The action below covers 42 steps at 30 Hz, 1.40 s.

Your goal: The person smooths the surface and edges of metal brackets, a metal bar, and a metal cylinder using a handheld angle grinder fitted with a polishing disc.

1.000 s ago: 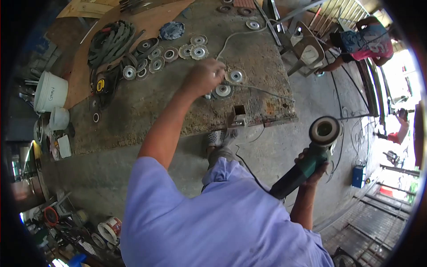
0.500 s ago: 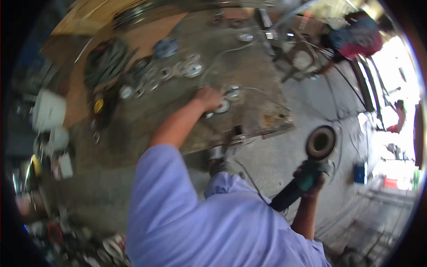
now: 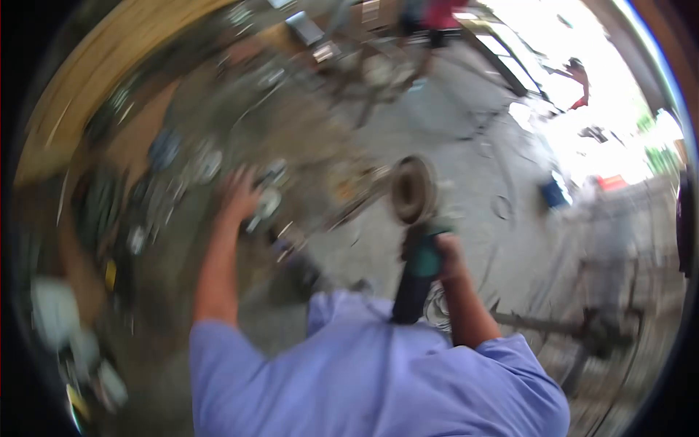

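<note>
My right hand is wrapped round a green and black angle grinder, whose round brown disc points up and away from me. Over the worn table, my left hand is stretched out with its fingers apart, blurred by motion. Just right of it lies a shiny metal ring, with another metal part above. Whether the fingers touch the table is too blurred to tell.
More metal rings and a blue bundle lie farther left. A white container is at the far left. Beyond the table stands a person in red. A blue box sits on the floor.
The view has swung to the right, so the table appears farther left. My left hand has come off the metal rings and its fingers have spread. The grinder is still in my right hand.
</note>
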Tool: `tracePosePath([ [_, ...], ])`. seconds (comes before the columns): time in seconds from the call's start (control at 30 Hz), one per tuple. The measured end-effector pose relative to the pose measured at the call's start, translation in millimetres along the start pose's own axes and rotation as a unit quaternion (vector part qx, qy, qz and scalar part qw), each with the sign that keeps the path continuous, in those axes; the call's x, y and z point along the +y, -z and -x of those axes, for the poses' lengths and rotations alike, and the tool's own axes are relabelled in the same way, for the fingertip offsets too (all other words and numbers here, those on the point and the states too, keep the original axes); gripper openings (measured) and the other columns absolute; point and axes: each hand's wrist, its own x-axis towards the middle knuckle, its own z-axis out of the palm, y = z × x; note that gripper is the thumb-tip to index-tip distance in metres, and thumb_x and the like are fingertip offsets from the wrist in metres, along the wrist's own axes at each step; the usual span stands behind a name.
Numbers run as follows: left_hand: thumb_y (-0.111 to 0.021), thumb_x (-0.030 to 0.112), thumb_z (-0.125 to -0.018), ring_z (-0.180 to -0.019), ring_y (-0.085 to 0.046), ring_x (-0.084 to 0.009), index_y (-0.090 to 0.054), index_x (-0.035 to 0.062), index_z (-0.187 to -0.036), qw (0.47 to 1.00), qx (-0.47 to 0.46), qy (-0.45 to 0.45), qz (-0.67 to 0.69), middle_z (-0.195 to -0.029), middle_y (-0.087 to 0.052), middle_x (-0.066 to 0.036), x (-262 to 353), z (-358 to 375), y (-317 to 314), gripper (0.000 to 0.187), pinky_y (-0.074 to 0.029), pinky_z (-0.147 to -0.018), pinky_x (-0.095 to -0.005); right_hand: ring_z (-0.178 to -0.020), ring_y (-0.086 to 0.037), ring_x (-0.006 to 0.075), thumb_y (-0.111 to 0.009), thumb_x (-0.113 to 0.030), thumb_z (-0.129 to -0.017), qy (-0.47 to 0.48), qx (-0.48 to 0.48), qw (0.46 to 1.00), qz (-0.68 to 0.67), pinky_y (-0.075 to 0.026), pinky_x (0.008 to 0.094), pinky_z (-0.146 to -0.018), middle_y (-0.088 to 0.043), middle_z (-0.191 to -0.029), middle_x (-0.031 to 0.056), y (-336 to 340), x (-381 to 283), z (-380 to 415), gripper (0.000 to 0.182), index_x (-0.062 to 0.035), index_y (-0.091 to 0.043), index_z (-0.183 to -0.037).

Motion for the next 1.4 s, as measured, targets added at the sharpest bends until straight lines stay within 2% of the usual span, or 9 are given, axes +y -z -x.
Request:
tracePosePath([
  [0.07, -0.066, 0.029, -0.092, -0.115, -0.06, -0.0413, -0.062, 0.0114, -0.132, 0.983, 0.154, -0.027, 0.098, -0.13, -0.063, -0.02, -10, 34, 23, 0.044, -0.05, -0.098, -0.0484, -0.102, -0.068, 0.0321, -0.07, -0.052, -0.089, 0.041, -0.066, 0.996, -0.041, -0.057, 0.0488, -0.09, -0.063, -0.123, 0.0186, 3, -2, 0, 0.072, 0.0002, -0.054, -0.136],
  [0.23, -0.065, 0.033, -0.093, -0.114, -0.061, -0.0421, -0.064, 0.0154, -0.13, 0.936, -0.059, 0.295, 0.181, -0.128, -0.064, -0.022, -89, 143, 16, 0.041, -0.05, -0.097, -0.0492, -0.099, -0.068, 0.0312, -0.073, -0.061, -0.081, 0.097, -0.071, 0.992, -0.027, -0.058, 0.0466, -0.086, -0.061, -0.115, 0.0177, -12, -2, -10, 0.089, 0.0034, -0.049, -0.137],
  [0.47, -0.066, 0.03, -0.095, -0.108, -0.067, -0.0372, -0.06, 0.0087, -0.136, 0.958, 0.084, 0.238, 0.133, -0.129, -0.064, -0.021, -61, 191, -37, 0.046, -0.053, -0.096, -0.0468, -0.102, -0.069, 0.0325, -0.078, -0.054, -0.08, 0.084, -0.075, 0.992, 0.05, -0.058, 0.0474, -0.087, -0.065, -0.118, 0.0205, -13, -5, 2, 0.079, 0.0024, -0.055, -0.131],
  [0.53, -0.064, 0.024, -0.097, -0.103, -0.068, -0.0327, -0.059, 0.0044, -0.135, 0.889, 0.115, 0.283, 0.343, -0.129, -0.065, -0.018, -60, 189, -19, 0.043, -0.055, -0.092, -0.0452, -0.097, -0.07, 0.032, -0.081, -0.05, -0.078, 0.094, -0.058, 0.991, 0.075, -0.059, 0.0457, -0.083, -0.067, -0.111, 0.0195, -34, -9, 7, 0.076, 0.0034, -0.057, -0.128],
  [0.63, -0.062, 0.016, -0.097, -0.099, -0.067, -0.0249, -0.059, 0.0002, -0.132, 0.588, 0.244, 0.14, 0.758, -0.124, -0.066, -0.015, 8, 203, 64, 0.038, -0.056, -0.087, -0.0402, -0.088, -0.071, 0.0283, -0.083, -0.046, -0.076, 0.098, -0.044, 0.99, 0.087, -0.061, 0.0423, -0.078, -0.068, -0.107, 0.0167, -46, -16, 14, 0.076, 0.0044, -0.057, -0.125],
  [0.7, -0.062, 0.011, -0.095, -0.096, -0.067, -0.0209, -0.06, 0.001, -0.13, 0.58, 0.213, -0.036, 0.785, -0.12, -0.066, -0.014, 75, 206, 127, 0.036, -0.057, -0.082, -0.0373, -0.085, -0.071, 0.0266, -0.086, -0.039, -0.072, 0.105, -0.026, 0.988, 0.106, -0.061, 0.0413, -0.075, -0.066, -0.104, 0.0155, -54, -19, 16, 0.079, 0.0024, -0.052, -0.13],
  [0.8, -0.063, 0.008, -0.094, -0.093, -0.067, -0.0183, -0.06, 0.0001, -0.13, 0.655, 0.151, -0.089, 0.735, -0.113, -0.067, -0.012, 168, 195, 166, 0.037, -0.057, -0.081, -0.0341, -0.097, -0.065, 0.0217, -0.088, -0.033, -0.065, 0.12, 0.024, 0.979, 0.165, -0.056, 0.0372, -0.086, -0.062, -0.112, 0.0114, -58, -20, 21, 0.094, -0.0007, -0.041, -0.141],
  [1.07, -0.074, 0.023, -0.096, -0.072, -0.061, -0.0074, -0.064, -0.0042, -0.118, 0.779, 0.002, 0.068, 0.623, -0.09, -0.069, -0.003, 270, 150, 141, 0.036, -0.052, -0.066, -0.0228, -0.113, -0.064, 0.0258, -0.091, -0.033, -0.07, 0.127, 0.158, 0.926, 0.32, -0.052, 0.0375, -0.097, -0.064, -0.122, 0.0193, -88, -32, 42, 0.098, 0.0027, -0.036, -0.143],
  [1.4, -0.073, 0.022, -0.097, -0.067, -0.055, -0.004, -0.067, -0.0071, -0.113, 0.786, 0.039, 0.017, 0.617, -0.083, -0.066, 0.001, 300, 132, 118, 0.034, -0.045, -0.061, -0.0194, -0.115, -0.064, 0.0279, -0.091, -0.037, -0.07, 0.138, 0.183, 0.916, 0.329, -0.051, 0.0383, -0.1, -0.063, -0.125, 0.0212, -76, -28, 43, 0.103, 0.0049, -0.033, -0.144],
])
